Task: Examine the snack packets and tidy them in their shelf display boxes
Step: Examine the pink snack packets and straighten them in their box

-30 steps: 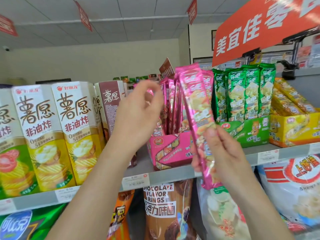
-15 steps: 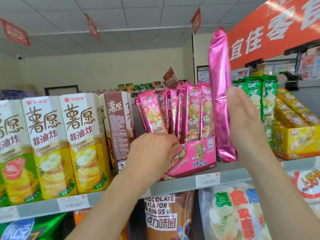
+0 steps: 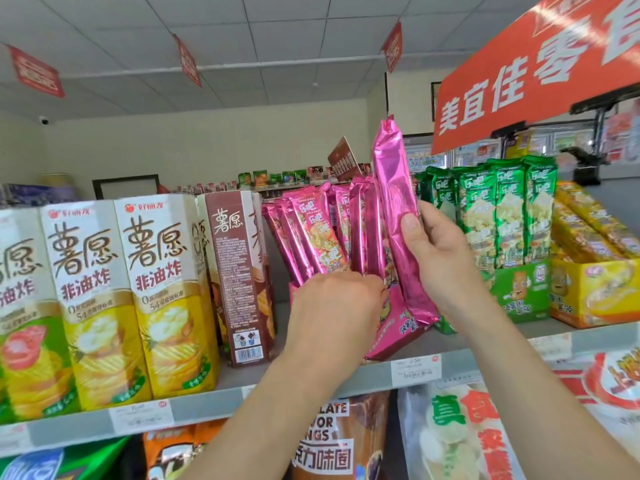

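My right hand [image 3: 438, 251] grips a long pink snack packet [image 3: 394, 188] upright, its plain back toward me, just right of the pink display box [image 3: 398, 330] on the shelf. Several more pink packets [image 3: 311, 233] stand in that box, leaning left. My left hand [image 3: 337, 306] is at the box's front with its fingers curled among the lower ends of those packets; I cannot see exactly what the fingertips hold. The box front is mostly hidden behind my left hand.
Tall yellow and brown chip cartons [image 3: 156, 292] stand left of the pink box. A green display box with green packets [image 3: 498, 223] and a yellow box [image 3: 595, 289] sit to the right. The shelf edge [image 3: 207, 407] carries price tags; bagged snacks hang below. An orange sign [image 3: 540, 71] overhangs.
My right hand turned the pink packet back side out and brought it down next to the box. My left hand dropped from the packets' tops to the box front.
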### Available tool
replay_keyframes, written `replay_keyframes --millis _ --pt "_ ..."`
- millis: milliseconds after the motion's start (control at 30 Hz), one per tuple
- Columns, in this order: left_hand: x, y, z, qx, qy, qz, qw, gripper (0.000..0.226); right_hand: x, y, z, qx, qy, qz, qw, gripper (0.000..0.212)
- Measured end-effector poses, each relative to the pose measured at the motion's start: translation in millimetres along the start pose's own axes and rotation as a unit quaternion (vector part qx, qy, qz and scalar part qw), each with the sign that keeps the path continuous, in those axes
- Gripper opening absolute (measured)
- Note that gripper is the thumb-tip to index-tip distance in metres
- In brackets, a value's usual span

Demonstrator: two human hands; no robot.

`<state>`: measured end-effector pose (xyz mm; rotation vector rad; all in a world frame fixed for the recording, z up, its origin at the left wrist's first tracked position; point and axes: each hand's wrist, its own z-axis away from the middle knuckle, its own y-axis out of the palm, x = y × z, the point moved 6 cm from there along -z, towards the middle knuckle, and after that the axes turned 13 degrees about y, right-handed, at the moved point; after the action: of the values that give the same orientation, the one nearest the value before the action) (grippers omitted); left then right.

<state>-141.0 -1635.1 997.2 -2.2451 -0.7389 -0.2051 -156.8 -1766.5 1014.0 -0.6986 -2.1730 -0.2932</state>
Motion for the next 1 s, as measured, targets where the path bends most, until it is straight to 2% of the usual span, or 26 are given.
replay_keyframes --millis 100,233,300,367,433,533,600,700,767,867,933,1000 --pt "-8.0 3.9 -7.7 -0.019 -0.001 0.008 1.0 0.004 -3.8 -3.5 -5.3 -0.007 0.006 -0.001 1.0 0.029" --pt "-4.3 -4.7 -16.2 -0.044 -0.018 0.1 0.994 0.021 0.9 -13.7 -11.9 -0.015 0.019 -0.005 1.0 0.017" --pt "11.7 -26.2 -18.1 -0.102 -0.042 0.135 0.985 0.017 6.9 -20.4 -18.8 -0.024 0.02 -0.01 0.999 0.015" --pt "38.2 -53.4 -23.6 -0.195 -0.058 0.103 0.974 0.018 20.4 -24.2 -27.8 -0.034 0.014 -0.018 0.999 0.016" --pt "68.6 -71.4 -38.6 -0.212 -0.081 0.049 0.973 0.026 37.9 -23.4 -39.2 -0.036 0.009 -0.036 0.999 0.022" --pt "113.1 -69.6 -76.2 -0.087 -0.131 -0.004 0.988 0.031 69.9 -17.8 -57.4 -0.043 -0.013 -0.056 0.997 0.036" --pt "132.3 -57.6 -99.1 0.014 -0.153 0.0 0.988 0.033 87.4 -12.0 -71.2 -0.038 -0.029 -0.086 0.995 0.029" --pt "142.0 -32.0 -117.7 0.179 -0.148 0.01 0.973 0.032 103.6 -0.7 -92.1 -0.032 -0.041 -0.128 0.99 0.029" --pt "140.6 -16.1 -118.1 0.27 -0.133 0.02 0.954 0.023 108.9 6.3 -104.8 -0.043 -0.048 -0.127 0.99 0.031" --pt "140.1 -6.7 -113.2 0.31 -0.136 0.049 0.94 0.029 111.2 10.2 -121.1 -0.091 -0.061 -0.112 0.988 0.028" --pt "142.2 -5.9 -112.8 0.289 -0.128 0.067 0.946 0.031 108.1 13.8 -133.2 -0.11 -0.059 -0.094 0.988 0.028" --pt "143.9 -10.1 -111.6 0.257 -0.127 0.088 0.954 0.031 100.6 23.7 -144.5 -0.095 -0.048 -0.043 0.993 0.029"
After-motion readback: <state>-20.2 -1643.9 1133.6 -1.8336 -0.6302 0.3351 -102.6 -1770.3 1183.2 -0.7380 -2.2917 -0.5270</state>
